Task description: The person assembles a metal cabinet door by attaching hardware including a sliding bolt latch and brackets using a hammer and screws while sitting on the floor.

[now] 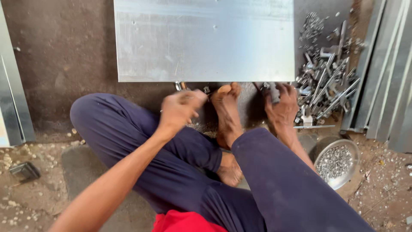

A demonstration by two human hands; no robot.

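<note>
I sit on the ground in dark blue trousers, one bare foot (226,112) pressed toward the near edge of a large flat metal sheet (205,39). My left hand (180,108) is closed in a fist around a small metal part at that edge; what it grips is blurred. My right hand (282,104) is closed around a dark grey tool handle (274,92) just below the sheet's right corner, beside a heap of metal pieces.
A pile of small shiny metal brackets and strips (327,79) lies at the right. A round metal bowl (339,162) of small fasteners sits by my right knee. Long metal profiles (386,77) lie at far right, more sheet edges (13,99) at left.
</note>
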